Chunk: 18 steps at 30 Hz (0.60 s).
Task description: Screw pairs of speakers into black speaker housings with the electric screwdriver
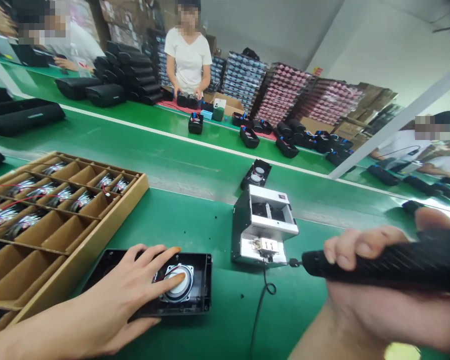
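My left hand [146, 285] lies spread over a black speaker housing [204, 280], thumb along its near side. One fingertip touches the pale cone of a round speaker driver [180, 282] in the housing, with red and black wires beside it. My right hand [382, 270] is wrapped around a black electric screwdriver [360, 264], slightly blurred. Its bit points left, close to the front of a white and black screw feeder [264, 225]; whether they touch I cannot tell. A black cord [260, 310] runs from below the feeder toward me.
At left stands a divided cardboard box [108, 210] with several speaker drivers. Another housing [257, 174] with drivers sits behind the feeder. Across the green bench, a co-worker [188, 55] handles black parts. Stacked black cases [131, 75] stand far left; a white post [393, 115] slants at right.
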{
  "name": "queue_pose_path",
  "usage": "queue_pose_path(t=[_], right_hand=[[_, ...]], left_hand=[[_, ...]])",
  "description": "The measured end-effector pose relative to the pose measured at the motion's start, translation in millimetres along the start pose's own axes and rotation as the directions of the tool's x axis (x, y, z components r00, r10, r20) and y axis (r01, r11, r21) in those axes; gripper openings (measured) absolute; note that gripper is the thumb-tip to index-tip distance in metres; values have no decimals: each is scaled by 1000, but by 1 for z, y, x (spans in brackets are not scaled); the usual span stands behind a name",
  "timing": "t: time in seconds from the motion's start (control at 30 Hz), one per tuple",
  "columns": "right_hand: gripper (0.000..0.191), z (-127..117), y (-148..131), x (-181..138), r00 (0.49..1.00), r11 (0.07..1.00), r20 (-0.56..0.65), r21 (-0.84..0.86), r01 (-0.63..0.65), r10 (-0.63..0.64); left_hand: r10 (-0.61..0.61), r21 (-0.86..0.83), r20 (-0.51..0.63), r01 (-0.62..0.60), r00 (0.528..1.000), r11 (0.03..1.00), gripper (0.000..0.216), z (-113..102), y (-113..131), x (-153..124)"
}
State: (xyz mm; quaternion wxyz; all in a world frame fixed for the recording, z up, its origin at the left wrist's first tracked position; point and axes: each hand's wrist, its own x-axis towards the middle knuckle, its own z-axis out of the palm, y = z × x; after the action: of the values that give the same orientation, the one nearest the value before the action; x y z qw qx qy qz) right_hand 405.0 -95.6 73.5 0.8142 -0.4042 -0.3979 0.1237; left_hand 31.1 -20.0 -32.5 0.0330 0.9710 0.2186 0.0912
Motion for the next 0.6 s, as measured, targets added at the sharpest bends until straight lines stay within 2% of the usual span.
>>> queue_pose_path(t=[0.07, 0.17, 0.27, 0.6], right_hand=[[70, 22, 9, 3, 995, 996, 52, -7, 90, -89], [73, 35, 27, 0, 992, 992, 57, -41, 116, -114], [74, 39, 39, -5, 992, 989, 53, -85, 118, -114], [77, 37, 55, -12, 996, 993, 81, -121, -11, 21]], left_hand=[[30, -17, 20, -30, 999, 999, 80, -1, 2, 5], [56, -49, 54, -53, 997, 997, 81, -2, 9, 17], [43, -70, 61, -38, 997, 997, 79, -1, 14, 24], [29, -88, 34, -26, 999, 996, 74, 0, 13, 23]])
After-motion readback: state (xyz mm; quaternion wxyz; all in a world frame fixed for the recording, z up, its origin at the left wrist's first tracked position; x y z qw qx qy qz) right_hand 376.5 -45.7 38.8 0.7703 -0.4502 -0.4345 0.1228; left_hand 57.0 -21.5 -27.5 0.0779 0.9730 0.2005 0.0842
